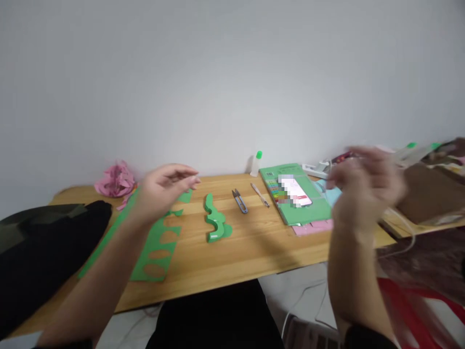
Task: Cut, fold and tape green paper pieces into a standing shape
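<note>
My left hand (163, 189) is raised over a green paper sheet (136, 264) with oval and rounded holes cut in it. Its fingers stretch forward, thumb a little apart, and I see nothing held. On the right, my right hand (370, 177) hangs in the air near a green pack of paper (312, 213), its fingers smeared by motion. Between the hands lie a wavy green paper piece (217, 220), blue-handled thread snips (240, 201) and a slim pen (260, 195). The paper piece is nearest to my left hand.
A pink paper flower (115, 179) sits at the back left, beside dark cloth (54, 261). A glue bottle with a green cap (256, 164) stands by the wall. A phone (296, 190) rests on the pack. Further right are a power strip (317, 169) and a brown box (423, 194).
</note>
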